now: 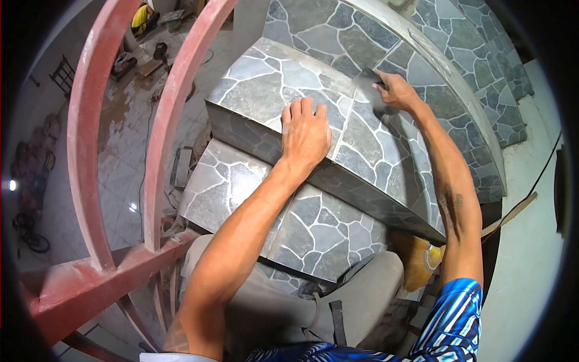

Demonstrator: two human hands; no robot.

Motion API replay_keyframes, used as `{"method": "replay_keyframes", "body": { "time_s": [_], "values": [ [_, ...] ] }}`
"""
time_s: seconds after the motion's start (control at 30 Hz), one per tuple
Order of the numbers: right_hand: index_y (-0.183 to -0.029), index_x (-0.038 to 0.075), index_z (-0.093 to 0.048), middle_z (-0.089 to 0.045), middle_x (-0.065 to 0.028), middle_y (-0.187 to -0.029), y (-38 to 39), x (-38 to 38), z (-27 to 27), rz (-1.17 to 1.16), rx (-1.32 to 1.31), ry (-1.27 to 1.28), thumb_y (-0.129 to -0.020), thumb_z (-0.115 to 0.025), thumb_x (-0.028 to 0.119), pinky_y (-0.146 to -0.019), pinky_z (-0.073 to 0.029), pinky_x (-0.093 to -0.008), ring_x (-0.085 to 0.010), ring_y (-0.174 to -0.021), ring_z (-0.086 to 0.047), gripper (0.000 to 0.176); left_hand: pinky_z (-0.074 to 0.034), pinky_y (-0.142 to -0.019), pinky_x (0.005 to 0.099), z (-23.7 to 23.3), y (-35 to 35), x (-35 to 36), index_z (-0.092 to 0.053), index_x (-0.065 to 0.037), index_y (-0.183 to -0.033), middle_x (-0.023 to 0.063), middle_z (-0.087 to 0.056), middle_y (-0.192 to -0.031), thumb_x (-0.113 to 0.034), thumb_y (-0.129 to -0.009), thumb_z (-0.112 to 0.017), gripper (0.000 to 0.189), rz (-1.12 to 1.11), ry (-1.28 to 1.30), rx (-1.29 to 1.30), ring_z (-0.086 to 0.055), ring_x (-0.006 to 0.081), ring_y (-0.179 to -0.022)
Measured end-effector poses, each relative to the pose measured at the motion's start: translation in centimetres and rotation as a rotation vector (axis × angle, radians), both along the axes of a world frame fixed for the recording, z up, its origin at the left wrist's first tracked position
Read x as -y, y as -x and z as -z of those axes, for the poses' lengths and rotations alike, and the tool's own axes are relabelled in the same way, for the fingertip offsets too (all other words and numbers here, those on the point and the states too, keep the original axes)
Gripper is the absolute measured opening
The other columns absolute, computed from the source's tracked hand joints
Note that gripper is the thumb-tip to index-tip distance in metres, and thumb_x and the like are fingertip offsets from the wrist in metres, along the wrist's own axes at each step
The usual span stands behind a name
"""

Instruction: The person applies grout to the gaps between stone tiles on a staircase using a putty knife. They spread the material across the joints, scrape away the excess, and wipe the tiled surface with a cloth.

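Observation:
My left hand point(306, 134) rests on the front edge of a stair tread point(253, 81) tiled in a grey stone pattern with pale joint lines. Its fingers lie on the tile and hold nothing. Further back and to the right, my right hand point(398, 92) is closed on a thin, dark flat blade point(364, 78), likely a scraper. The blade stands against the tread, close to the joint between two tiles and near the tiled riser point(338, 36). My fingers hide its grip.
Red metal railings point(158, 133) curve up at the left, above a cluttered lower floor. A lower tiled step point(329, 229) lies before my knees. A straw-coloured broom point(416, 259) leans at the right. In the far upper left, a person in yellow point(142, 18) is partly visible.

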State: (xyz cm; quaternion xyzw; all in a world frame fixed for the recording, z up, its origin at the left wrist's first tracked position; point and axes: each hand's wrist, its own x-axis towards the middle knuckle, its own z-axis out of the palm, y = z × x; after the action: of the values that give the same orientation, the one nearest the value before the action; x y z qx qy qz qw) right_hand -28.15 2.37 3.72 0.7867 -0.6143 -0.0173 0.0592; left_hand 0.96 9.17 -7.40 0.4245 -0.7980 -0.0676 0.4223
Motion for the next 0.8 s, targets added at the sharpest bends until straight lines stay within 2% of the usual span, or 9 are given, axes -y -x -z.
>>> {"method": "replay_keyframes", "body": {
  "time_s": [0.07,0.1,0.2,0.23,0.37,0.47,0.6,0.73,0.8],
  "values": [
    [-0.131,-0.001,-0.059,-0.07,-0.0304,-0.096,1.5,0.7,1.0,-0.104,0.175,0.1,-0.092,-0.066,0.012,-0.079,-0.052,-0.0545,-0.0485,-0.092,-0.068,0.042,-0.041,-0.102,0.0521,0.4,-0.1,0.1,-0.065,0.0,-0.114,0.0208,-0.056,-0.119,-0.015,-0.085,-0.071,0.032,-0.006,0.004,-0.005,-0.053,0.0374,-0.118],
    [-0.13,-0.002,-0.059,-0.069,-0.0304,-0.097,-0.5,0.4,-0.7,0.174,0.125,-0.027,-0.09,-0.065,0.01,-0.08,-0.053,-0.054,-0.0479,-0.093,-0.068,0.042,-0.041,-0.102,0.0521,0.5,-0.2,0.0,-0.065,0.0,-0.114,0.0209,-0.056,-0.119,-0.015,-0.085,-0.071,0.032,-0.01,-0.001,0.0,-0.053,0.0374,-0.118],
    [-0.131,-0.002,-0.059,-0.069,-0.0304,-0.097,-1.4,0.4,0.1,0.093,-0.073,-0.03,-0.09,-0.064,0.009,-0.079,-0.051,-0.053,-0.0472,-0.094,-0.067,0.042,-0.041,-0.102,0.0519,0.4,-0.1,-0.1,-0.065,-0.001,-0.113,0.0209,-0.056,-0.119,-0.015,-0.085,-0.071,0.032,-0.011,-0.002,0.004,-0.053,0.0375,-0.118],
    [-0.124,0.0,-0.061,-0.069,-0.0297,-0.096,-1.0,0.4,0.2,0.067,-0.035,-0.049,-0.09,-0.064,0.009,-0.078,-0.051,-0.0528,-0.0466,-0.096,-0.067,0.036,-0.04,-0.102,0.0519,0.4,-0.1,-0.2,-0.065,-0.001,-0.113,0.0209,-0.056,-0.12,-0.015,-0.085,-0.071,0.032,-0.009,0.004,-0.006,-0.053,0.0375,-0.118],
    [-0.113,0.001,-0.059,-0.068,-0.0286,-0.093,-0.2,0.0,-1.2,0.081,-0.039,-0.056,-0.089,-0.065,0.01,-0.076,-0.052,-0.0546,-0.0484,-0.093,-0.066,0.026,-0.04,-0.103,0.0521,0.2,-0.1,0.0,-0.064,-0.001,-0.111,0.0207,-0.056,-0.12,-0.015,-0.084,-0.07,0.031,-0.012,0.004,0.004,-0.053,0.0373,-0.118],
    [-0.116,0.002,-0.059,-0.069,-0.0278,-0.093,-1.3,-1.3,-0.1,0.071,-0.134,-0.027,-0.09,-0.064,0.01,-0.076,-0.052,-0.0554,-0.0485,-0.092,-0.066,0.028,-0.039,-0.103,0.0527,0.0,0.2,-0.1,-0.064,-0.001,-0.111,0.0206,-0.056,-0.12,-0.015,-0.084,-0.07,0.031,-0.023,0.008,0.002,-0.053,0.0372,-0.118],
    [-0.119,0.003,-0.06,-0.07,-0.0268,-0.092,-0.6,-1.3,-0.9,0.027,-0.001,-0.024,-0.091,-0.064,0.011,-0.074,-0.052,-0.056,-0.048,-0.09,-0.067,0.029,-0.039,-0.103,0.053,0.3,0.3,0.2,-0.064,-0.001,-0.11,0.021,-0.056,-0.12,-0.016,-0.084,-0.07,0.031,-0.04,0.048,-0.011,-0.053,0.0374,-0.118],
    [-0.118,0.003,-0.06,-0.069,-0.0263,-0.09,-1.5,-1.5,0.1,0.014,-0.178,0.015,-0.095,-0.063,0.014,-0.074,-0.051,-0.0562,-0.0477,-0.09,-0.067,0.026,-0.038,-0.103,0.053,0.4,0.2,0.1,-0.064,-0.001,-0.11,0.0214,-0.056,-0.12,-0.016,-0.084,-0.07,0.031,-0.037,0.031,0.002,-0.052,0.0376,-0.118],
    [-0.115,0.003,-0.06,-0.069,-0.0257,-0.09,-1.0,-1.8,-1.1,0.013,-0.052,-0.012,-0.094,-0.065,0.014,-0.073,-0.052,-0.0563,-0.0473,-0.088,-0.067,0.024,-0.038,-0.104,0.0531,0.1,0.7,0.2,-0.064,-0.001,-0.111,0.0215,-0.056,-0.121,-0.016,-0.084,-0.07,0.031,-0.026,0.04,-0.015,-0.052,0.0378,-0.118]
  ]
}}
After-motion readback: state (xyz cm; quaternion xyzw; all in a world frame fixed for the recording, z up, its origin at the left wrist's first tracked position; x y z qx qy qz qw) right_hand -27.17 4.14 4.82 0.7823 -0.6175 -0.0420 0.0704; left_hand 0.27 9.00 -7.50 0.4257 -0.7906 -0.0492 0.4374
